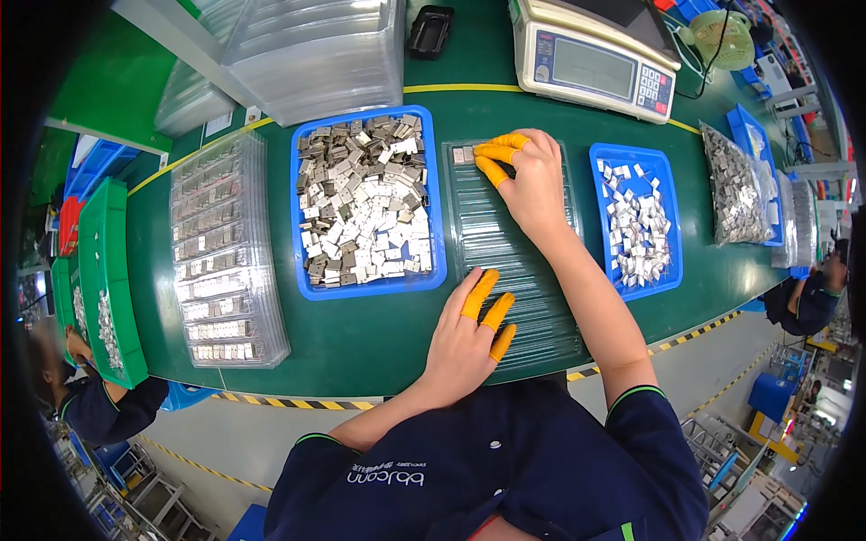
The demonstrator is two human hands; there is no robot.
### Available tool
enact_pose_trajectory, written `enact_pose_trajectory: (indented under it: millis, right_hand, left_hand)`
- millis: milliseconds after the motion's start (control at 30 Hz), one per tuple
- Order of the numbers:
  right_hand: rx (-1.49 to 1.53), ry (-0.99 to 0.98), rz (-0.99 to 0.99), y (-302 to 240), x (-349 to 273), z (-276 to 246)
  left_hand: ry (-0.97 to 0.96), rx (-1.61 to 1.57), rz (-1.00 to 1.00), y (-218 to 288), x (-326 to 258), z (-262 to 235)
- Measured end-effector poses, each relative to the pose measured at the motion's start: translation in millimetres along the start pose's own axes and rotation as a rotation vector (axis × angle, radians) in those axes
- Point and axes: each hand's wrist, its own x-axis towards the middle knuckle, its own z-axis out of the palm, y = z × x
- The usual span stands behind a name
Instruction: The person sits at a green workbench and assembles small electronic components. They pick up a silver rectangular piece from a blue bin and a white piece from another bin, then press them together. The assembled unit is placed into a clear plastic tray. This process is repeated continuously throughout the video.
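Yellow finger cots cover several fingertips on both hands. My right hand (532, 180) is over the far end of a clear ridged plastic tray (505, 270), its thumb and fingers closed in a pinch. Beside those fingertips, small silver metal pieces (463, 155) sit in the tray's far left corner; whatever is between the fingertips is hidden. My left hand (456, 347) rests at the tray's near left side, fingers spread and holding nothing. Left of the tray, a blue bin (305, 290) is heaped with silver metal pieces (365, 203). A smaller blue bin (672, 279) on the right holds small white-and-silver pieces (639, 225).
Stacked clear trays filled with metal pieces (221, 252) stand at the left, with empty clear trays (311, 59) behind. A scale (595, 68) and a black dish (431, 32) are at the back. Bagged metal parts (735, 185) lie far right. Other people work at both sides.
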Motion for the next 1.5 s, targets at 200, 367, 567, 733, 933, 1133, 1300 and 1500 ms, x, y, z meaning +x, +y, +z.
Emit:
enact_pose_trajectory:
  millis: [200,367,567,733,933,1133,1300,1500]
  right_hand:
    - [0.08,0.084,-0.009,-3,0,-11]
    - [0.128,0.251,0.163,-11,-19,-104]
    - [-0.225,-0.023,0.477,16,-100,-151]
    - [-0.107,-0.069,0.342,12,-130,-141]
    - [-0.01,0.168,0.488,18,-149,-112]
    - [0.157,0.288,0.534,25,-137,-94]
    - [0.113,0.237,0.529,36,-114,-99]
    - [-0.255,0.063,0.408,66,-87,-103]
  left_hand:
    - [0.002,-0.024,0.002,-1,0,0]
    - [0.032,-0.033,0.0,-1,-2,0]
    - [0.045,-0.019,0.0,1,1,1]
    - [0.075,-0.024,-0.013,4,1,2]
    - [0.109,0.066,-0.02,5,-3,1]
    - [0.265,0.137,-0.046,-3,5,-24]
    - [0.457,0.426,-0.077,-42,40,-66]
    - [0.23,0.61,-0.253,-75,71,-77]
